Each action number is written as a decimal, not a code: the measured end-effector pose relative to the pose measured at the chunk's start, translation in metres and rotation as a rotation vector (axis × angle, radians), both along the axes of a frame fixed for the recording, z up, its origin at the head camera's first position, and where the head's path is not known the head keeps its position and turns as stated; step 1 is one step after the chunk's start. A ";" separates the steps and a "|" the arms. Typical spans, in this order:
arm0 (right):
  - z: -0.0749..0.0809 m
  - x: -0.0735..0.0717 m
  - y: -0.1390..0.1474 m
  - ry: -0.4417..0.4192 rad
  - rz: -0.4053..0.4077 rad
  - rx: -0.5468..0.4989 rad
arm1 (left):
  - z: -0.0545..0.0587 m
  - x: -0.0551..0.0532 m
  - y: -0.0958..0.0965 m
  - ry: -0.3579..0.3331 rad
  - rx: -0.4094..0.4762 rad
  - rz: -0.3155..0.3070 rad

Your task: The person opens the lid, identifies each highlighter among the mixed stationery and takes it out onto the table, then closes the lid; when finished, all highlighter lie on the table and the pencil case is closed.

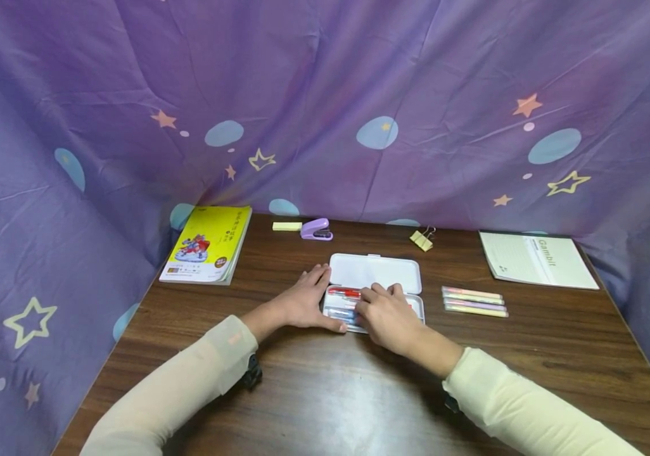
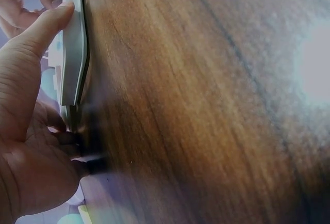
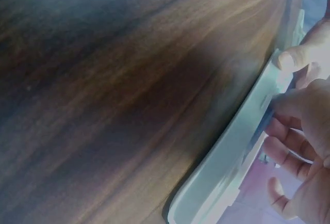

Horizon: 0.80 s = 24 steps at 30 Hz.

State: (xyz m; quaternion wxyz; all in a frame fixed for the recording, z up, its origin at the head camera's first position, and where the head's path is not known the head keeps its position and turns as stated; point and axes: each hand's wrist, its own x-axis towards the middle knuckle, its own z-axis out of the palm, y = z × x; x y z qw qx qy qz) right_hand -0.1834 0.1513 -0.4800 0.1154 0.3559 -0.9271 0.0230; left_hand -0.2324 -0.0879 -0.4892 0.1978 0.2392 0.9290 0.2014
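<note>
A white pencil case (image 1: 374, 273) lies unfolded on the table, its lid laid back. In its tray are a red pen (image 1: 344, 292) and a clear pen with blue parts (image 1: 341, 313). My left hand (image 1: 302, 305) spans the case's left end, thumb on the front rim and straight fingers along the left side. Over the tray, my right hand (image 1: 389, 316) has its fingers curled down inside. In the right wrist view its thumb and fingertips pinch a dark bluish pen (image 3: 259, 130) low in the tray; the hand hides much of the contents.
Several pastel highlighters (image 1: 475, 302) lie right of the case. Behind stand a purple stapler (image 1: 316, 229), a yellow sticky-note pad (image 1: 287, 226) and a binder clip (image 1: 422, 239). A yellow book (image 1: 211, 244) lies at the left, a white notebook (image 1: 538, 259) at the right.
</note>
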 end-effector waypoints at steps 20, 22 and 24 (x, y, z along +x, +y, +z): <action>0.006 -0.010 0.055 0.328 0.126 -0.026 | 0.001 0.000 0.000 -0.016 0.036 0.004; 0.004 -0.010 0.065 0.338 0.136 -0.046 | 0.001 0.000 0.000 -0.012 0.036 0.000; 0.002 -0.011 0.076 0.344 0.140 -0.064 | 0.000 0.000 0.000 -0.011 0.034 -0.001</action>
